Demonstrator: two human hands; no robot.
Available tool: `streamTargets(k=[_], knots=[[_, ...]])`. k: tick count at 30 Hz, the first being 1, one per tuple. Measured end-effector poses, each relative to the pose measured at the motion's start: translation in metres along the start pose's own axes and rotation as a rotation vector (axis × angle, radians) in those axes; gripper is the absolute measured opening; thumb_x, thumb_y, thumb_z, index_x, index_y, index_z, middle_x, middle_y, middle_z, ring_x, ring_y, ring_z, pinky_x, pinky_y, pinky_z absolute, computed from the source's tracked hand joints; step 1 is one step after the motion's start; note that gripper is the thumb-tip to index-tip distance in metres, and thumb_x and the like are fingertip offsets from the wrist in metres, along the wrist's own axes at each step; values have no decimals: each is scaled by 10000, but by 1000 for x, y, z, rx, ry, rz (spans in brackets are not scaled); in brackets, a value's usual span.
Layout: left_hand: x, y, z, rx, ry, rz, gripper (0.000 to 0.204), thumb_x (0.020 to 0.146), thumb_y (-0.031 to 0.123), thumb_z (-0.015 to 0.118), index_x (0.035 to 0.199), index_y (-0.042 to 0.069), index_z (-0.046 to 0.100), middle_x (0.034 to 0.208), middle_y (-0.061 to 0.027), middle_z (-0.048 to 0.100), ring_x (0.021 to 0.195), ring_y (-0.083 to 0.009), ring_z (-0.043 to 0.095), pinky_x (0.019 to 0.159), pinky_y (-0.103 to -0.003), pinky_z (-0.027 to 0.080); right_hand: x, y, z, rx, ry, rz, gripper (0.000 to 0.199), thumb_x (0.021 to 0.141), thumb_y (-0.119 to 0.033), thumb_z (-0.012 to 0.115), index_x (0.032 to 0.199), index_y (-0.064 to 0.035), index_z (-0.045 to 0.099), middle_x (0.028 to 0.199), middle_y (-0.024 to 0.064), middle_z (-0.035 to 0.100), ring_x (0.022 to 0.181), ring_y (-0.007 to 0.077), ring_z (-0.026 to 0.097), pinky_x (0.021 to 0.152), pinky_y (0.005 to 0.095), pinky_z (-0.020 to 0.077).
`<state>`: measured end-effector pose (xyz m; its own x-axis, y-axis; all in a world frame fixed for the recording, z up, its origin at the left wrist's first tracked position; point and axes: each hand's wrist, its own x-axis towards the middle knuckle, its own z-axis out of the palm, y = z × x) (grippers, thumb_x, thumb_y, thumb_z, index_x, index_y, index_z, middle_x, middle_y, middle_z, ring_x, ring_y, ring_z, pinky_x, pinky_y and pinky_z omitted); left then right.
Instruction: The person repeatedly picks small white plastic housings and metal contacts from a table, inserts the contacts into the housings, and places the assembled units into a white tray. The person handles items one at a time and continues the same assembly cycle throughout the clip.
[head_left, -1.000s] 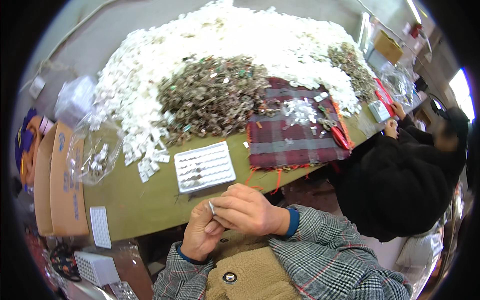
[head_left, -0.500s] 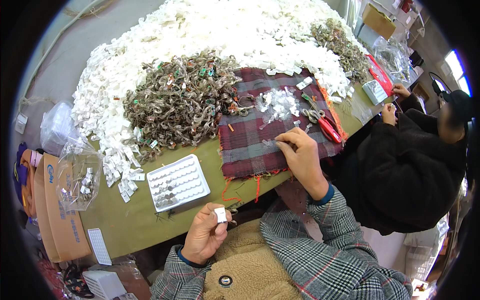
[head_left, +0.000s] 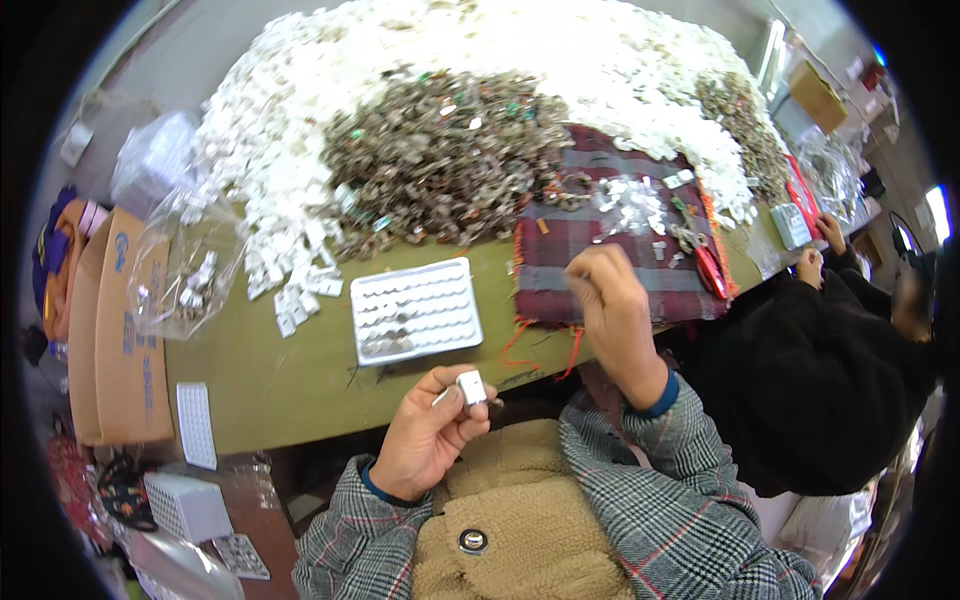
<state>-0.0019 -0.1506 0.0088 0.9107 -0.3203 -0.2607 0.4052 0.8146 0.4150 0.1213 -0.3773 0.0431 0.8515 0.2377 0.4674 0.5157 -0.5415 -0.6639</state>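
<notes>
And it's the green table [head_left: 265,405] that carries everything, with the white tray [head_left: 425,353] by its front edge! Beyond that tray sprawls a huge heap of white pieces [head_left: 270,130]. Well off to the tray's right, there's a person in black [head_left: 800,390]. Directly behind the tray sits a dark, tangled pile [head_left: 440,160]; just right of the tray lies a plaid cloth [head_left: 560,285], orange-red fringe showing; and over to the tray's left, a cardboard box [head_left: 115,350].

Now the hands! The right hand [head_left: 612,300], right of the tray, hangs over the cloth, fingers bent; they're blurred, so I can't tell whether they pinch anything. The left hand [head_left: 425,435] is up in front of the tray, thumb and fingers clamped. Farther right of the tray, a red-handled tool [head_left: 711,272] rests on the cloth. And smallest of all, in that left-hand grip, just in front of the tray: a little white block [head_left: 471,388]!
</notes>
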Motion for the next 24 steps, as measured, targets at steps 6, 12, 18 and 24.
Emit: streamTargets(k=[6, 12, 18, 24], knots=[[-25, 15, -6, -5, 33, 127, 277, 1028, 148, 548, 1246, -24, 562, 1063, -166, 670, 853, -155, 686, 761, -290, 630, -32, -79, 43, 407, -357, -278, 320, 780, 109, 631, 1078, -1, 663, 895, 125, 633, 808, 278, 661, 692, 343, 549], [-45, 20, -12, 43, 62, 203, 247, 1022, 140, 560, 1208, -21, 578, 1024, -157, 684, 800, -151, 687, 728, -284, 620, -31, -91, 58, 396, -399, -404, 375, 763, 117, 633, 1126, 22, 636, 897, 123, 660, 797, 275, 657, 667, 353, 541], [-44, 19, -16, -2, -38, 190, 249, 1011, 102, 571, 1232, -12, 591, 1046, -167, 699, 835, -167, 719, 758, -281, 631, -38, -91, 61, 416, -331, -324, 359, 760, 132, 638, 1099, 14, 632, 856, 118, 649, 717, 264, 632, 640, 351, 526], [-41, 16, -15, -3, 7, 129, 242, 998, 79, 589, 1222, -12, 600, 1032, -158, 707, 813, -174, 721, 745, -295, 632, -27, -79, 50, 423, -454, -459, 304, 782, 86, 650, 1075, 10, 623, 824, 102, 632, 703, 258, 625, 647, 358, 532]])
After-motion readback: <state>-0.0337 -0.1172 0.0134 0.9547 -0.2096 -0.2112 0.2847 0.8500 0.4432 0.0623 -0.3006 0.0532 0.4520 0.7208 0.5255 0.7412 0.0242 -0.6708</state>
